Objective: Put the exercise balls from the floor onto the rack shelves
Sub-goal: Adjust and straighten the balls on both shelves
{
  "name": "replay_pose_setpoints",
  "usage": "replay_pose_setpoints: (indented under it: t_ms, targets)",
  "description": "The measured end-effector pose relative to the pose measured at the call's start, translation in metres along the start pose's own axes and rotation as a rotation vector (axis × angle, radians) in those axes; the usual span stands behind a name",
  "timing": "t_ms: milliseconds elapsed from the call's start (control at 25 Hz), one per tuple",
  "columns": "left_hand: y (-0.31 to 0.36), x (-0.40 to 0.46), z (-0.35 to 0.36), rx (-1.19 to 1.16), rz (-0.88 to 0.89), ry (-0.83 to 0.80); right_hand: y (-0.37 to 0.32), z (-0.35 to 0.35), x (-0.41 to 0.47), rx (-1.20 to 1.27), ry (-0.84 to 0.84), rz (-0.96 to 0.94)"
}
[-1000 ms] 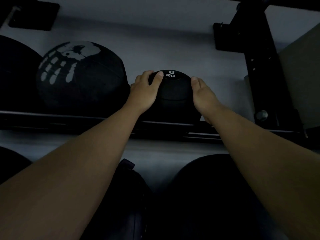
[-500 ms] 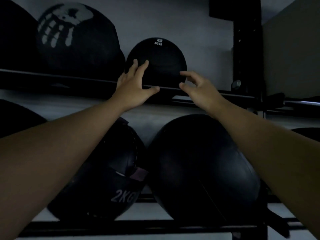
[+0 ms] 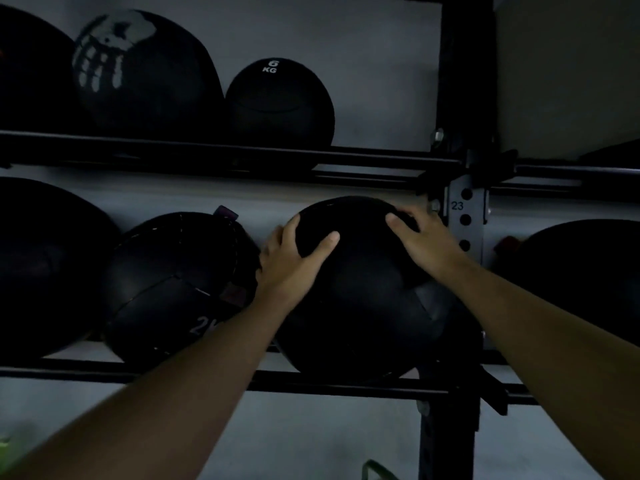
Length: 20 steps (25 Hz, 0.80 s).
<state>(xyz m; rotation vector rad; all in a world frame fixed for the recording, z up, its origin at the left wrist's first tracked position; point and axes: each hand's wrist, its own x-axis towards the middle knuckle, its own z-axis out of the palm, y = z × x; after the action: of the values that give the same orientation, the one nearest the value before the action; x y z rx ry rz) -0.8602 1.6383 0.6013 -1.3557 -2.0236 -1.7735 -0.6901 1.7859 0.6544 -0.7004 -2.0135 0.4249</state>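
A small black 6 KG ball (image 3: pixel 280 105) rests alone on the upper shelf rail (image 3: pixel 381 159). On the lower shelf rail (image 3: pixel 329 384) sits a large black ball (image 3: pixel 363 299). My left hand (image 3: pixel 294 261) lies on its upper left side and my right hand (image 3: pixel 422 240) on its upper right side, fingers spread and pressed against it. Left of it a black 2 KG ball (image 3: pixel 173 285) sits on the same shelf.
A black ball with a white handprint (image 3: pixel 138 71) stands left of the 6 KG ball. More dark balls fill the far left (image 3: pixel 41 268) and far right (image 3: pixel 588 271). The rack's upright post (image 3: pixel 464 216), marked 23, stands just right of my right hand.
Both hands let go of the 6 KG ball on the upper shelf and dropped to the large ball on the lower shelf, where they now rest.
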Motion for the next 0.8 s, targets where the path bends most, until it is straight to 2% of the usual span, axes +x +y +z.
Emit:
replay_pose_setpoints:
  t_ms: [120, 280, 440, 520, 600, 720, 800]
  targets:
    - [0.005, -0.025, 0.038, -0.031, -0.130, 0.214, 0.021, 0.004, -0.004, 0.103, -0.016, 0.107]
    - [0.011, -0.019, 0.057, 0.001, -0.191, 0.367, 0.018, 0.017, -0.006, 0.109, 0.048, 0.163]
    - [-0.012, 0.001, 0.030, -0.066, -0.126, 0.294, 0.023, 0.019, -0.038, -0.085, 0.092, 0.049]
    - [-0.018, 0.001, 0.021, -0.115, -0.100, 0.252, 0.024, 0.006, -0.032, -0.047, 0.164, 0.015]
    - [-0.019, -0.012, 0.030, -0.184, -0.134, 0.330, 0.024, -0.002, -0.013, 0.031, 0.146, 0.014]
    - [-0.014, -0.030, 0.059, -0.208, -0.225, 0.421, 0.022, 0.006, 0.005, 0.070, -0.009, 0.046]
    - [-0.014, -0.016, 0.059, -0.175, -0.233, 0.450, 0.025, 0.016, 0.007, 0.088, 0.036, 0.076]
